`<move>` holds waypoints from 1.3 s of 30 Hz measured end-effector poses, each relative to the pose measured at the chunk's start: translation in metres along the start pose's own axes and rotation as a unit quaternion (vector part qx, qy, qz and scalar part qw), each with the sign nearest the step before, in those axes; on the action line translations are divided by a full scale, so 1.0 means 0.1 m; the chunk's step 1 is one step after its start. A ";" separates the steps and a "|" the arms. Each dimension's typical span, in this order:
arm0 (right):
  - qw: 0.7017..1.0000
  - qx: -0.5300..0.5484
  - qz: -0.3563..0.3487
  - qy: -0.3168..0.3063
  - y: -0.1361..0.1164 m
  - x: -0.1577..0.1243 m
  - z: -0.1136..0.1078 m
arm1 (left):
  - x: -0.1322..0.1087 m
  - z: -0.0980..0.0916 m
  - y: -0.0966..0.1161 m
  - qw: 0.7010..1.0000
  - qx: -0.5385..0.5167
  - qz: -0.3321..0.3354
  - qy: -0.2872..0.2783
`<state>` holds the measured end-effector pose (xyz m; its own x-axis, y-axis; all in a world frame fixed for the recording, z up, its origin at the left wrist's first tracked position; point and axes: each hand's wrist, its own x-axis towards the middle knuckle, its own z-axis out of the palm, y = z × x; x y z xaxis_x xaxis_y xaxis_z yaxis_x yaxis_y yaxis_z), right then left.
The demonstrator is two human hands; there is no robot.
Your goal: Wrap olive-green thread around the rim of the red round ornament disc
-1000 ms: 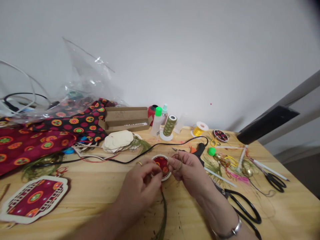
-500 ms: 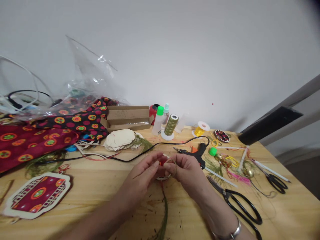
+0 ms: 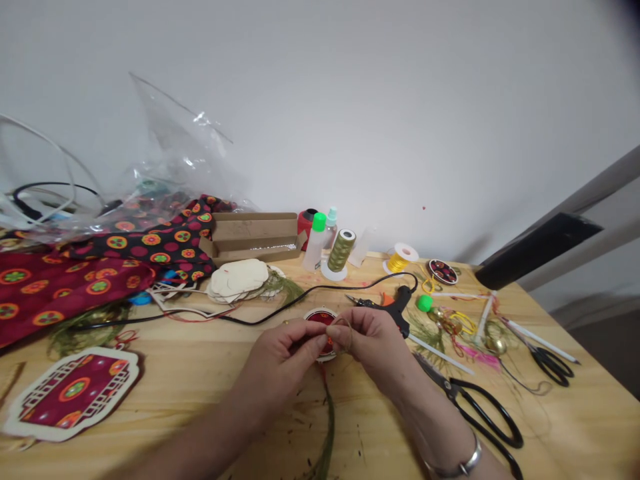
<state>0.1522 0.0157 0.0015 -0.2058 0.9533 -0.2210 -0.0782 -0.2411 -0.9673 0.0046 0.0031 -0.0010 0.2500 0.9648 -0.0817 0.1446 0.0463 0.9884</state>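
Observation:
My left hand (image 3: 285, 357) and my right hand (image 3: 373, 343) meet at the middle of the wooden table (image 3: 200, 407), fingertips pinched together over a small round red ornament (image 3: 321, 320) in a white rim. Between the fingertips runs a thin olive-green thread (image 3: 343, 330) that forms a small loop by my right thumb. A bundle of green threads (image 3: 327, 427) trails from the ornament toward me. A silver bracelet sits on my right wrist.
Black scissors (image 3: 483, 410) lie just right of my right forearm, a black glue gun (image 3: 395, 305) with its cord behind my hands. Spools, glue bottles, a cardboard box (image 3: 253, 237), wooden cut-outs, patterned fabric (image 3: 60, 287) and a red fabric-covered plaque (image 3: 70, 393) fill the left and back.
My left hand has come in from beside the ornament until its fingertips meet the right hand's on the thread. The right hand stays in place.

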 end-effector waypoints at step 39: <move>0.999 0.001 -0.003 -0.037 -0.12 -0.06 -0.01 | 0.02 -0.01 -0.11 0.926 -0.308 -0.201 -0.085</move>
<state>0.1549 0.0132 0.0139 -0.2765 0.9387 -0.2059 -0.0816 -0.2364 -0.9682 0.0028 0.0051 -0.0123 0.4496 0.7852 -0.4258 -0.3010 0.5819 0.7555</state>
